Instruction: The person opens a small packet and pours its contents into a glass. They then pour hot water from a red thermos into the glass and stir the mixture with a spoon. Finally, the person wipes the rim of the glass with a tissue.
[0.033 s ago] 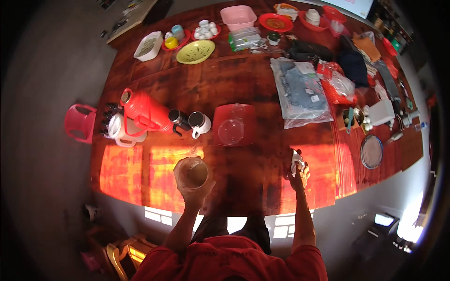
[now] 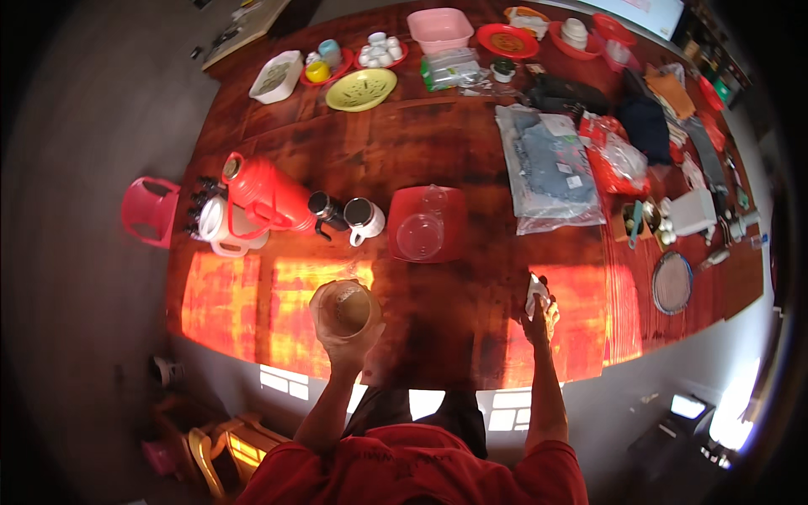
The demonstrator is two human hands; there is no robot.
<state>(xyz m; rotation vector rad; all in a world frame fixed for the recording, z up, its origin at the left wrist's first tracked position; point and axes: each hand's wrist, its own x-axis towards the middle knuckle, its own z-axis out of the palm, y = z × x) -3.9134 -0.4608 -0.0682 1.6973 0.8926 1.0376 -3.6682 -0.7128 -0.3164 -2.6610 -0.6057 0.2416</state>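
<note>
My left hand (image 2: 343, 347) is wrapped round a wide-mouthed cup (image 2: 354, 313) with cloudy, light brown liquid inside, over the near sunlit part of the table. My right hand (image 2: 543, 320) grips a crumpled white wad (image 2: 536, 290), tissue or cloth, I cannot tell which, at the table's near right. Ahead of the cup are a white mug (image 2: 376, 227) with a dark lid and a black lidded mug (image 2: 330, 212). A red square tray (image 2: 450, 223) bearing clear plastic lids (image 2: 419, 237) lies between and beyond my hands.
On the left stand a red thermos flask (image 2: 273, 195) and a white jug (image 2: 217, 220). A clear bag of folded blue clothing (image 2: 551, 172) lies right of the tray. Along the far side are a yellow-green bowl (image 2: 362, 90) and a pink basin (image 2: 440, 32). A round mat (image 2: 672, 284) lies far right.
The whole view has shifted slightly, with the table's things a little further right. My right hand and the white wad sit marginally further right in the picture. Both grips look the same.
</note>
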